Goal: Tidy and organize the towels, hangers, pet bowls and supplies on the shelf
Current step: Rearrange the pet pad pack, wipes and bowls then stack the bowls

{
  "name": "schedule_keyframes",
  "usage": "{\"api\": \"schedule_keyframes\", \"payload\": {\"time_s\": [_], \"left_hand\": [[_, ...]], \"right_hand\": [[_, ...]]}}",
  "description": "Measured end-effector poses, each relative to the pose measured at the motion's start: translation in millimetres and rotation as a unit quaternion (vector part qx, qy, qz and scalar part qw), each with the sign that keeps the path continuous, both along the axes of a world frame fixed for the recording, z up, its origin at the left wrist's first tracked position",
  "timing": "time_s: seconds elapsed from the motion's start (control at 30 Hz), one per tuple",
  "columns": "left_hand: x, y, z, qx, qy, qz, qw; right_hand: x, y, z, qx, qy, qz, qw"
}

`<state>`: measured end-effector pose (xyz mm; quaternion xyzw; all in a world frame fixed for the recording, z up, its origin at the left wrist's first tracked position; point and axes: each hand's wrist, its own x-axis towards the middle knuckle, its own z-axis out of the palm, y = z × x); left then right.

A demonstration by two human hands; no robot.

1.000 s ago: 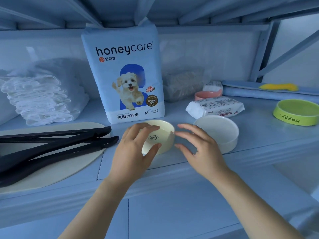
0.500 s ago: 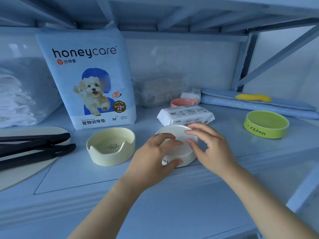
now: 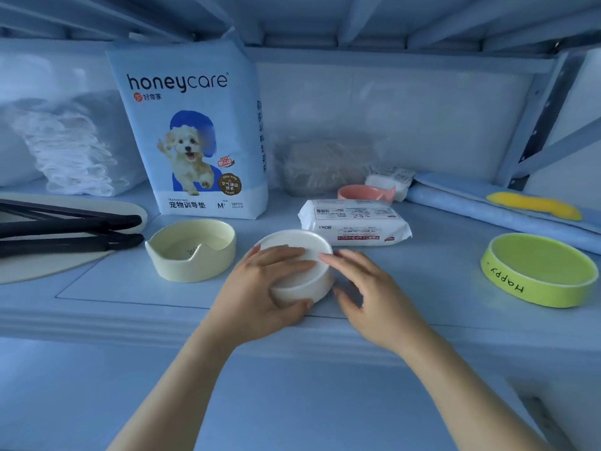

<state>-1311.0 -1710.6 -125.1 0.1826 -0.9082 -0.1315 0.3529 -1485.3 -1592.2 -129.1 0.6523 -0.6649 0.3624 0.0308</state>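
Note:
A white pet bowl (image 3: pixel 300 245) sits near the front edge of the blue shelf (image 3: pixel 162 307). My left hand (image 3: pixel 260 288) grips it, fingers over the rim and thumb against its front wall. My right hand (image 3: pixel 367 288) is at the bowl's right side, with relaxed fingers and the index finger touching the rim. To the left stands a cream bowl (image 3: pixel 192 252) with a notched rim. A green bowl (image 3: pixel 536 275) sits at the far right and a pink bowl (image 3: pixel 361 193) further back.
Behind the bowls are a wipes pack (image 3: pixel 354 219), a tall training-pad bag (image 3: pixel 192 135) and a clear bag (image 3: pixel 325 164). Black hangers (image 3: pixel 65 232) lie on a beige mat (image 3: pixel 19 268) at the left, behind them folded white towels (image 3: pixel 71 151). A blue roll (image 3: pixel 487 206) lies at the back right.
My left hand left the cream bowl and both hands moved right to the white bowl. The left hand now grips it and the right hand has slid to its right side.

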Motion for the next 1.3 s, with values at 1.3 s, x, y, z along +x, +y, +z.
{"api": "schedule_keyframes", "payload": {"time_s": [1.3], "left_hand": [[-12, 15, 66, 0.230, 0.145, 0.062, 0.960]], "right_hand": [[-21, -16, 38, -0.106, -0.056, 0.026, 0.992]]}}
